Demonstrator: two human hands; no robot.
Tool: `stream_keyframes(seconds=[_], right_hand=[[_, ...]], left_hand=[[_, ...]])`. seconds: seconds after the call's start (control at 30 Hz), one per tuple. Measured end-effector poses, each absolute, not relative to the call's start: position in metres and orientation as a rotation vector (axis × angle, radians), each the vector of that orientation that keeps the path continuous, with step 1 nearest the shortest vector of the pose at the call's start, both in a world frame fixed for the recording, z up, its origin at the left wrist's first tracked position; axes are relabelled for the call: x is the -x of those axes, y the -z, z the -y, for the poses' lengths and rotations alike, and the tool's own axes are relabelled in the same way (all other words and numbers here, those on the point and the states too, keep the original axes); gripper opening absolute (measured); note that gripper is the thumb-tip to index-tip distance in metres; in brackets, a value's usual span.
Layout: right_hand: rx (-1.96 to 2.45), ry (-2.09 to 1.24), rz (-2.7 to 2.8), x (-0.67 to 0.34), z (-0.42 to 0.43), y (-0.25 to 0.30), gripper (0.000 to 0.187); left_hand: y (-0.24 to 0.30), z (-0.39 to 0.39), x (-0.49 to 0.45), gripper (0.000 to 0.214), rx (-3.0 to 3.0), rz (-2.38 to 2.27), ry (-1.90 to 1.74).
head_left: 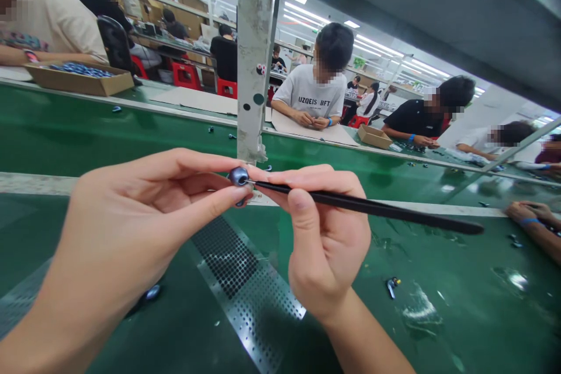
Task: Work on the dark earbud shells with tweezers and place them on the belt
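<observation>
My left hand [131, 216] pinches a small glossy blue-grey earbud [239, 176] between thumb and fingertips. My right hand [319, 228] grips a slim black stick-like tool [363, 205] between thumb and fingers, with its long end reaching out to the right. The tool's thin tip meets the earbud, though the fingers hide part of the contact. Both hands hover above a green work belt [438, 257]. A second earbud [392, 286] lies on the belt to the lower right of my right hand, and a dark-blue one [152, 292] sits under my left wrist.
A grey metal post [254, 52] rises just behind my hands. A perforated metal strip [236, 274] runs across the belt below them. A cardboard tray of blue parts [79, 82] sits far left. Co-workers [315, 82] sit across the belt, and small parts lie scattered on it.
</observation>
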State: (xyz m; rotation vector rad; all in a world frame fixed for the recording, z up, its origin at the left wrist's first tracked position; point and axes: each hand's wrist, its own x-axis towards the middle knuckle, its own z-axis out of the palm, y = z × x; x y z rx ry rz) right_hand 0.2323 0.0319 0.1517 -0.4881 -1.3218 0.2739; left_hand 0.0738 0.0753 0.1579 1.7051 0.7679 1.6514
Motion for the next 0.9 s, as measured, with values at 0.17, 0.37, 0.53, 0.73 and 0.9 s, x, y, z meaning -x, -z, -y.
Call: stream_keyframes(seconds=[0.17, 0.37, 0.53, 0.73, 0.9], right_hand=[[0.472, 0.0, 1.392, -0.231, -0.035, -0.149, 0.014], [0.445, 0.1, 1.475, -0.231, -0.031, -0.155, 0.015], [0.516, -0.009, 1.63, -0.237, -0.025, -0.151, 0.018], [0.432, -0.043, 1.698, -0.24, -0.027, -0.147, 0.022], [0.444, -0.057, 1.649, -0.237, -0.03, -0.148, 0.015]], left_hand=[[-0.157, -0.073, -0.071, 0.028, -1.667, -0.792, -1.649], [-0.163, -0.072, -0.074, 0.024, -1.648, -0.779, -1.649], [-0.165, -0.071, -0.073, 0.023, -1.598, -0.784, -1.658], [-0.165, -0.07, -0.07, 0.024, -1.59, -0.793, -1.687], [-0.168, -0.07, -0.073, 0.023, -1.576, -0.73, -1.68]])
